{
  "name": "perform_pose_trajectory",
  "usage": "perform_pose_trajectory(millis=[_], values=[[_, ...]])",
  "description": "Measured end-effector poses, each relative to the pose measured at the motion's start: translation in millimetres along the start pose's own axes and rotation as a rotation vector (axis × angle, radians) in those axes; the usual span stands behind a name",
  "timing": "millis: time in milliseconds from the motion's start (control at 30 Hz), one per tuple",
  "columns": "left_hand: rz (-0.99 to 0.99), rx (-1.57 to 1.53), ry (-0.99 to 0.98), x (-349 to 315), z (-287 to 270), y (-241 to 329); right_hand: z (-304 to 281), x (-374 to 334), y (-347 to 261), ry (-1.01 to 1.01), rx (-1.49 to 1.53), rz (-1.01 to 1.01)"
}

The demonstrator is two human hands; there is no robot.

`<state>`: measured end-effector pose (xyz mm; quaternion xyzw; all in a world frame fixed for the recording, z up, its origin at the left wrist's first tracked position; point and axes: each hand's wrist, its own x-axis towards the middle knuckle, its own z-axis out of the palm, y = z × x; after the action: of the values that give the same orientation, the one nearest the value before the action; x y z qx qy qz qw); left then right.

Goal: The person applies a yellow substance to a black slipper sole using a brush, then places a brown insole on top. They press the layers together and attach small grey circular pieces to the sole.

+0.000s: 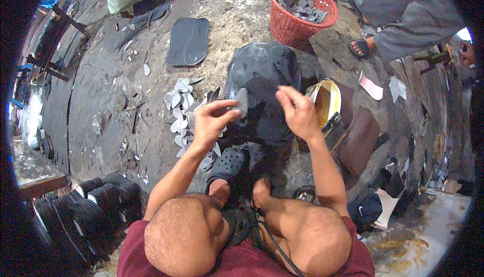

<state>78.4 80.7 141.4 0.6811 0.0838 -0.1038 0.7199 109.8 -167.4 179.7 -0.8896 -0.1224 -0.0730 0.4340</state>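
My left hand pinches a thin grey rounded cut piece between thumb and fingers, above the left side of a dark, rounded work block. Over the block's right side is my right hand, its fingers curled and the thumb pressed to them; whether anything small is in them cannot be seen. Left of the block lies a loose heap of similar grey pieces, shaped like teardrops. Close to my right hand stands an open container with a yellowish, smeared inside.
Beyond the block stands a red plastic basket with grey scraps. A dark flat pad lies at its left. Stacked dark soles are at lower left. Another person's sandalled foot is at upper right. A dark cap lies at lower right.
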Motion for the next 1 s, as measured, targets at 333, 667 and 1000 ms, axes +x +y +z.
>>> perform_pose_trajectory(millis=[333,667,1000], values=[[0.788,0.907,0.052,8,25,-19,-21,-2,-28,0.019,-0.432,-0.568],[0.774,0.912,-0.011,6,13,-22,12,-16,-14,-0.083,-0.418,-0.375],[0.797,0.91,0.056,7,19,-30,15,-18,-21,-0.068,-0.428,-0.312]])
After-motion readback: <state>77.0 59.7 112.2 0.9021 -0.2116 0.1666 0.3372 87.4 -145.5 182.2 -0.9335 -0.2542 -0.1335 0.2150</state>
